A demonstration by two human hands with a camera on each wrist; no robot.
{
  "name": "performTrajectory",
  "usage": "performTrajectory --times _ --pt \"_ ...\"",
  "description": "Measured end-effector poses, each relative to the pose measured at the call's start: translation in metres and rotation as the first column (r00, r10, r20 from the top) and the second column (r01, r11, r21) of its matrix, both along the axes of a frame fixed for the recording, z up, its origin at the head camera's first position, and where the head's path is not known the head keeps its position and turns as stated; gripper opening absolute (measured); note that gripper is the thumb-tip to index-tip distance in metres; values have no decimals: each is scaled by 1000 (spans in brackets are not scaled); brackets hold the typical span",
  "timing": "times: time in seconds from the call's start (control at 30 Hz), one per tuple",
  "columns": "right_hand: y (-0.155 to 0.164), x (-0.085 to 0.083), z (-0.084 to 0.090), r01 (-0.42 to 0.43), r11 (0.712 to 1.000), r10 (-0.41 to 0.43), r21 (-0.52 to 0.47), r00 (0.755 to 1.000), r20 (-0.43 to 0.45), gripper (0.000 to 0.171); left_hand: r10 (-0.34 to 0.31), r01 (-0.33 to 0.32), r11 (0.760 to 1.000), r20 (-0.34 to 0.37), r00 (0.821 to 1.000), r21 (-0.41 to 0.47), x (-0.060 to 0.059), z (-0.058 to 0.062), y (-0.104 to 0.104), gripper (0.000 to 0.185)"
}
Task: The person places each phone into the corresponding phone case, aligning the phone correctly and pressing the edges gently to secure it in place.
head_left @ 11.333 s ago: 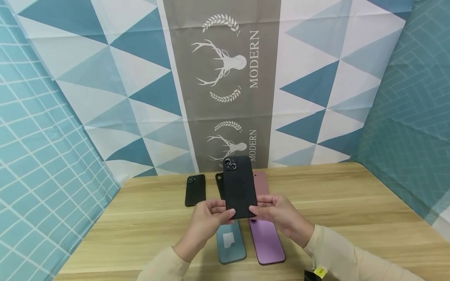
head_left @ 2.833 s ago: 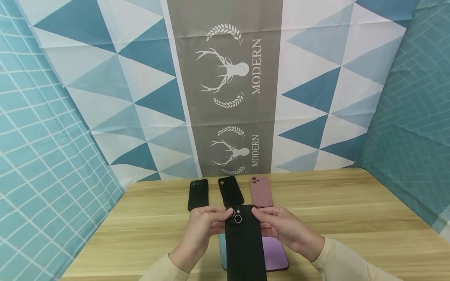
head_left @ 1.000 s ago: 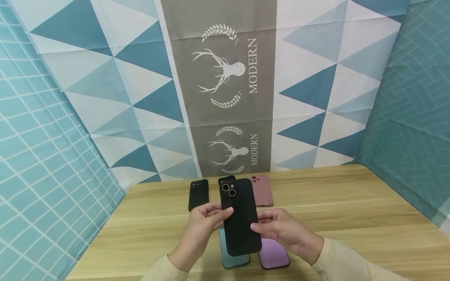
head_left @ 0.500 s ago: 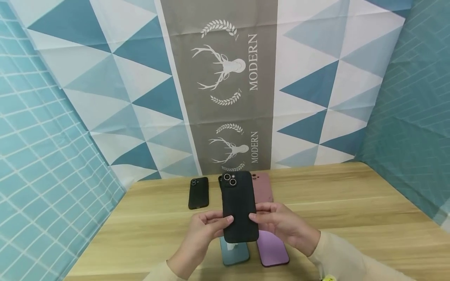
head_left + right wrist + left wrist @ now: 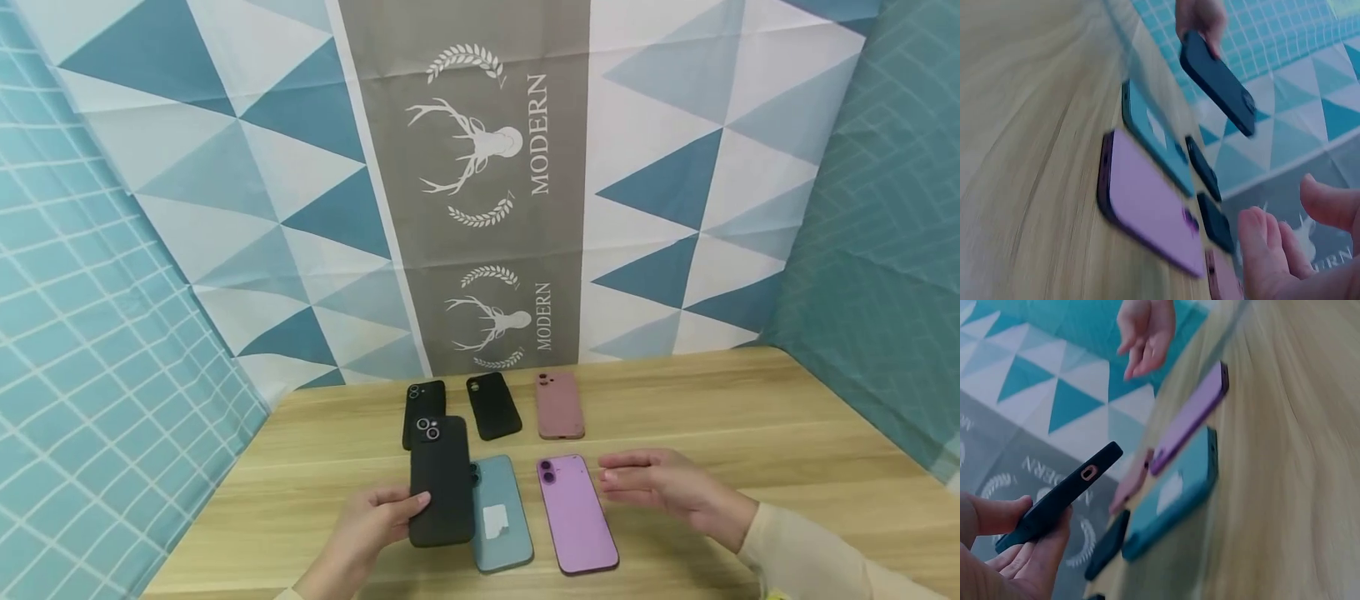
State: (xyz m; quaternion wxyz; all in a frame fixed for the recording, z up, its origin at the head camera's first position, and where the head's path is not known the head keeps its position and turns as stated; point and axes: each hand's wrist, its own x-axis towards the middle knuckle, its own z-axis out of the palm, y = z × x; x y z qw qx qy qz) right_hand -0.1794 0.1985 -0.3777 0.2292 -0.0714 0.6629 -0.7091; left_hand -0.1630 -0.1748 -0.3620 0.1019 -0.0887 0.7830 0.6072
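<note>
My left hand (image 5: 365, 527) grips a phone in a black case (image 5: 441, 487) by its lower left edge, thumb on the back. The phone is raised, camera end up; in the head view it overlaps a blue phone (image 5: 504, 521) and a black phone (image 5: 424, 396). A port opening shows in the case's end in the left wrist view. My right hand (image 5: 671, 485) holds nothing; its fingers reach out just right of a purple phone (image 5: 579, 517). In the right wrist view the fingers (image 5: 1266, 247) and thumb stand apart.
At the back of the wooden table (image 5: 750, 433) lie a second black phone or case (image 5: 495, 406) and a pink phone or case (image 5: 559, 406). A white patch (image 5: 495, 522) is on the blue phone. Patterned cloth (image 5: 480, 208) stands behind the table and along both sides.
Half a second ago both hands held the black-cased phone in the middle. My right hand has let go and moved right; my left hand has carried the phone left.
</note>
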Motion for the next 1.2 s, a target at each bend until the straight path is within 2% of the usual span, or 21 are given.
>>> performTrajectory --times 0.17,0.33,0.5,0.63,0.77,0.97,1.2 --pt "17 3 -2 -6 1000 6 25 1000 -3 61 19 -19 999 13 1000 -39 -2 -10 -16 47" --pt "23 3 -2 4 998 -4 57 1000 1 60 19 -18 999 5 1000 -40 -7 -16 -26 45" --pt "18 1 0 13 990 -11 144 1000 -17 64 7 -6 998 12 1000 -57 -9 -23 -35 32" --pt "9 -3 3 20 979 -16 201 1000 -24 64 -11 12 999 32 999 -48 -11 -27 -40 30" --pt "1 -11 7 34 968 -20 247 998 -61 63 -11 14 998 48 999 -58 -15 -30 -43 32" --pt "-10 -29 11 99 936 -68 338 992 -103 55 -25 27 998 48 999 -50 -17 -35 -46 27" --pt "-18 -49 15 156 896 -82 416 978 -191 54 2 -1 1000 59 998 -25 -20 -37 -46 34"
